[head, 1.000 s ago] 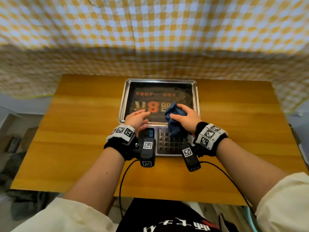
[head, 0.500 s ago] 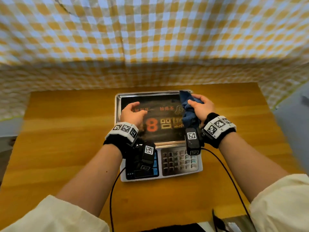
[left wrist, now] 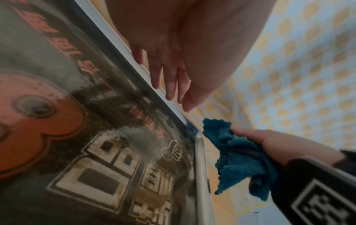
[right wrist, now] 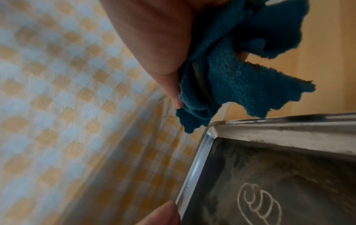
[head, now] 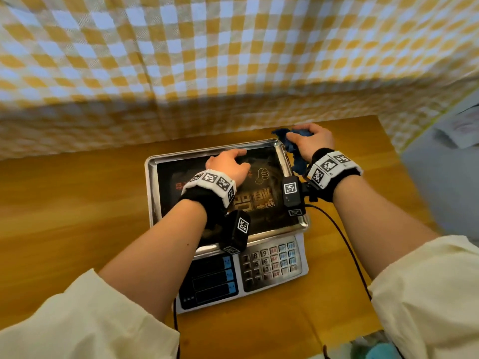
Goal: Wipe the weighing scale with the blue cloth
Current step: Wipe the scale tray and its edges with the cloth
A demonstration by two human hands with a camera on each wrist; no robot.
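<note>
The weighing scale (head: 228, 224) sits on the wooden table (head: 77, 203), keypad toward the person, steel pan on top. The blue cloth (left wrist: 240, 159) is bunched in the right hand (head: 311, 141), fingers curled round it, at the pan's far right corner, prob. to clean the rim there. The left hand (head: 229, 164) lies flat on the pan w/ relaxed, spread fingers, holding nothing; I judge it steadies the scale. Vs. 0.5 s ago the cloth went from the pan's far right part out past the corner, and the left hand moved farther onto the pan.
</note>
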